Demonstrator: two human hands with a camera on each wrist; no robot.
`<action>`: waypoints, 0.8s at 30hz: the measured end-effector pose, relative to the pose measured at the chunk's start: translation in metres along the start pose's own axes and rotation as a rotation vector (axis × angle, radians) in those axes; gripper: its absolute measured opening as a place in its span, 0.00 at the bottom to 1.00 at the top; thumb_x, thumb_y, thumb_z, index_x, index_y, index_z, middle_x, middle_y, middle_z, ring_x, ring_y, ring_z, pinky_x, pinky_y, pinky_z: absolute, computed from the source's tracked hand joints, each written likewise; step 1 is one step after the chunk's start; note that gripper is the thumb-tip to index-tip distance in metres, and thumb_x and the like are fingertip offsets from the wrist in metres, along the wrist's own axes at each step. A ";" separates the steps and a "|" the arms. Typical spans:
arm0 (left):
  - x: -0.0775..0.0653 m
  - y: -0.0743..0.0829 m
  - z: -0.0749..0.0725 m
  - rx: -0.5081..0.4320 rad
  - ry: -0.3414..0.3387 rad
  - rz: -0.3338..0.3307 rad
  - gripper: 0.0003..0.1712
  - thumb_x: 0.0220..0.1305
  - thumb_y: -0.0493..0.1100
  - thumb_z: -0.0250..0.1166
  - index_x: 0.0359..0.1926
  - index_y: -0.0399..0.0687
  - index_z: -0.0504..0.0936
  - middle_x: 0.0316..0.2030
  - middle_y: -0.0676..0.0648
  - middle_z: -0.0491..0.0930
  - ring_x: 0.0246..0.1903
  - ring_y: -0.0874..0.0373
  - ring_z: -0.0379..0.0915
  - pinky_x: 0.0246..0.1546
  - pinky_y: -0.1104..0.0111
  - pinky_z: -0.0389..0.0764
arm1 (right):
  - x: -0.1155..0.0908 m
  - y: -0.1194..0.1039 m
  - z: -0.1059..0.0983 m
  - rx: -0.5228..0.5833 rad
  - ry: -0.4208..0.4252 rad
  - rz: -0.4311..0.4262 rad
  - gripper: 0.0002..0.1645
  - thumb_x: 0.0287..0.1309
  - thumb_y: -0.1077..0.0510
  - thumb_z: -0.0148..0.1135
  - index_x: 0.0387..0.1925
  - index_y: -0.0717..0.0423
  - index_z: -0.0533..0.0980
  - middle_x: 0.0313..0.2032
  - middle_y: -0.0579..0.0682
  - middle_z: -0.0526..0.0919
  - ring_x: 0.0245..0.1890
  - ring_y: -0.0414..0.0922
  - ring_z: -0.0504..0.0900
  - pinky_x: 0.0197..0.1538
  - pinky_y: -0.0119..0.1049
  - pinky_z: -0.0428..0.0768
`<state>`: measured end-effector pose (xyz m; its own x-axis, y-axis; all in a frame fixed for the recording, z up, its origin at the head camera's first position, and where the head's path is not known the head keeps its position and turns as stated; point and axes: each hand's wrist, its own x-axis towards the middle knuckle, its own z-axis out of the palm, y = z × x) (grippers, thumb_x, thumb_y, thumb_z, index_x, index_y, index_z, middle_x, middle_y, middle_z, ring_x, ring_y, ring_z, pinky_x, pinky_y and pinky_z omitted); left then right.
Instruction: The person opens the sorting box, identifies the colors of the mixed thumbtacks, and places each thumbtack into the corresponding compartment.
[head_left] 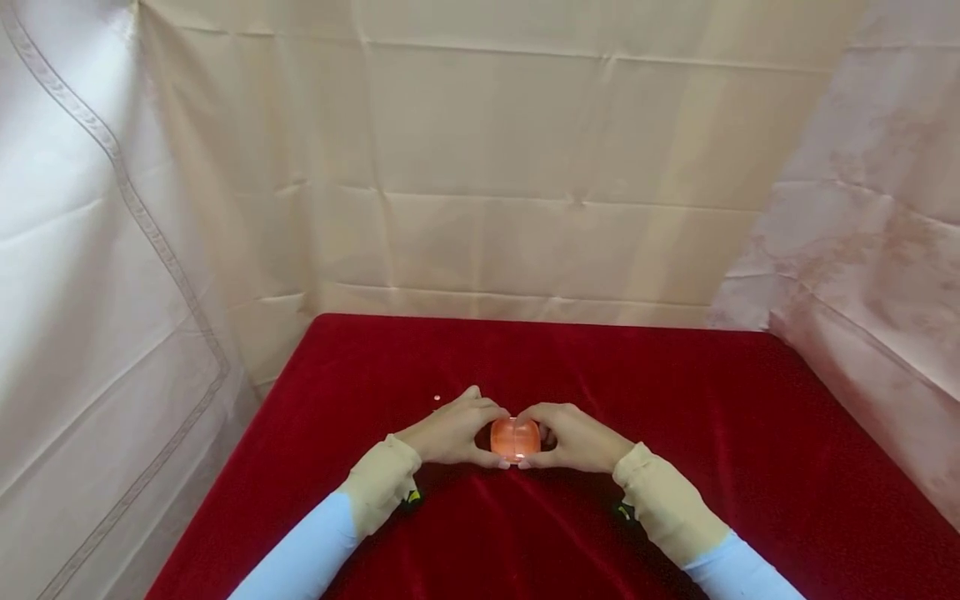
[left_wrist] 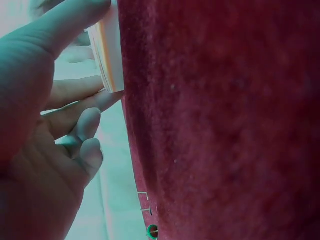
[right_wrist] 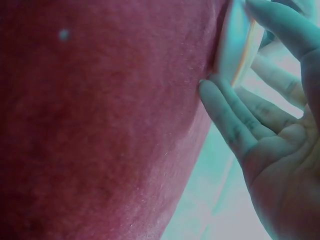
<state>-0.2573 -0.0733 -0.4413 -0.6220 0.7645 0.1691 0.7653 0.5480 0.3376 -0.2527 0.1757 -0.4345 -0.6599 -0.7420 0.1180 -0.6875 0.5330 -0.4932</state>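
Observation:
A small, rounded-square, see-through orange case (head_left: 515, 440) lies on the red cloth, a line running down its middle. From the left, my left hand (head_left: 461, 427) grips its edge between thumb and fingers. My right hand (head_left: 573, 439) holds the opposite side the same way, and the fingertips of both hands nearly meet. In the left wrist view the case (left_wrist: 114, 50) shows side-on, with pale walls and an orange strip; the ring and little fingers are curled away from it. The right wrist view shows the case (right_wrist: 235, 45) between thumb and fingers; its contents cannot be seen.
A tiny pale piece (head_left: 437, 398) lies on the red cloth (head_left: 637, 375) beyond my left hand. Thin metal bits and a small green ring (left_wrist: 152, 231) show near the cloth's edge in the left wrist view. Pale curtains (head_left: 487, 167) hang behind and at both sides.

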 end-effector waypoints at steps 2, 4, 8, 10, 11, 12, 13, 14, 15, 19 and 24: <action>-0.004 -0.001 0.002 -0.006 -0.006 -0.010 0.39 0.55 0.67 0.67 0.58 0.45 0.79 0.53 0.54 0.77 0.50 0.63 0.65 0.49 0.74 0.66 | 0.001 -0.001 0.001 0.002 -0.018 -0.009 0.32 0.52 0.41 0.71 0.55 0.52 0.76 0.39 0.43 0.78 0.34 0.41 0.77 0.37 0.31 0.77; -0.008 -0.002 0.003 -0.011 -0.015 -0.032 0.40 0.55 0.67 0.67 0.60 0.44 0.78 0.55 0.53 0.76 0.52 0.63 0.65 0.51 0.74 0.68 | 0.002 -0.001 0.003 0.016 -0.041 -0.013 0.33 0.51 0.41 0.72 0.55 0.51 0.75 0.39 0.43 0.78 0.35 0.41 0.77 0.38 0.30 0.77; -0.014 -0.002 0.004 -0.007 -0.047 -0.102 0.44 0.54 0.70 0.66 0.63 0.45 0.76 0.58 0.53 0.73 0.55 0.62 0.64 0.50 0.72 0.71 | 0.006 0.004 0.005 0.051 -0.063 -0.033 0.33 0.49 0.41 0.73 0.55 0.49 0.76 0.37 0.43 0.78 0.34 0.41 0.77 0.37 0.31 0.77; -0.014 0.000 0.005 -0.006 -0.062 -0.123 0.46 0.54 0.71 0.64 0.65 0.46 0.75 0.59 0.52 0.71 0.57 0.61 0.64 0.51 0.69 0.72 | 0.006 0.006 0.005 0.054 -0.067 -0.038 0.33 0.49 0.40 0.73 0.54 0.48 0.76 0.39 0.42 0.78 0.35 0.41 0.77 0.38 0.31 0.77; -0.014 0.001 0.004 -0.008 -0.068 -0.130 0.46 0.55 0.72 0.64 0.66 0.47 0.74 0.60 0.52 0.71 0.57 0.61 0.64 0.52 0.68 0.72 | 0.005 0.006 0.004 0.052 -0.068 -0.040 0.32 0.48 0.40 0.73 0.54 0.47 0.76 0.40 0.41 0.77 0.35 0.41 0.77 0.38 0.31 0.77; -0.013 0.001 0.005 -0.009 -0.071 -0.132 0.47 0.55 0.72 0.63 0.66 0.47 0.73 0.60 0.52 0.70 0.58 0.60 0.64 0.53 0.68 0.72 | 0.004 0.006 0.003 0.047 -0.068 -0.038 0.32 0.48 0.41 0.73 0.54 0.46 0.77 0.42 0.40 0.77 0.36 0.41 0.77 0.38 0.31 0.77; -0.012 0.002 0.004 -0.008 -0.070 -0.130 0.47 0.55 0.73 0.63 0.66 0.47 0.73 0.60 0.52 0.70 0.58 0.60 0.64 0.53 0.67 0.71 | 0.004 0.006 0.002 0.045 -0.068 -0.039 0.31 0.48 0.41 0.73 0.53 0.46 0.77 0.43 0.40 0.77 0.36 0.41 0.77 0.38 0.31 0.77; -0.012 0.002 0.004 -0.008 -0.067 -0.129 0.47 0.55 0.73 0.63 0.67 0.47 0.73 0.60 0.52 0.70 0.58 0.60 0.64 0.53 0.67 0.71 | 0.003 0.006 0.000 0.042 -0.068 -0.036 0.30 0.48 0.41 0.74 0.53 0.45 0.77 0.44 0.40 0.76 0.36 0.41 0.77 0.38 0.31 0.77; -0.011 0.002 0.004 -0.002 -0.064 -0.127 0.47 0.55 0.73 0.63 0.67 0.47 0.73 0.60 0.52 0.70 0.58 0.60 0.65 0.53 0.68 0.71 | 0.003 0.005 -0.001 0.041 -0.067 -0.035 0.30 0.49 0.41 0.73 0.52 0.45 0.77 0.45 0.40 0.76 0.36 0.41 0.77 0.38 0.31 0.77; -0.007 0.004 0.002 0.015 -0.055 -0.126 0.47 0.55 0.72 0.63 0.66 0.46 0.73 0.59 0.52 0.71 0.57 0.61 0.65 0.52 0.69 0.71 | 0.002 0.004 -0.005 0.050 -0.065 -0.022 0.28 0.50 0.43 0.73 0.52 0.45 0.77 0.47 0.41 0.74 0.36 0.41 0.78 0.39 0.31 0.78; -0.003 0.008 0.002 0.032 -0.066 -0.132 0.45 0.56 0.69 0.65 0.66 0.45 0.73 0.58 0.52 0.72 0.56 0.60 0.67 0.52 0.69 0.72 | -0.001 0.006 -0.005 0.056 -0.065 0.003 0.28 0.50 0.44 0.73 0.52 0.45 0.77 0.48 0.42 0.74 0.37 0.41 0.79 0.40 0.31 0.78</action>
<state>-0.2484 -0.0705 -0.4411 -0.7062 0.7052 0.0637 0.6831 0.6549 0.3231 -0.2578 0.1815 -0.4329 -0.6395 -0.7663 0.0617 -0.6667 0.5128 -0.5408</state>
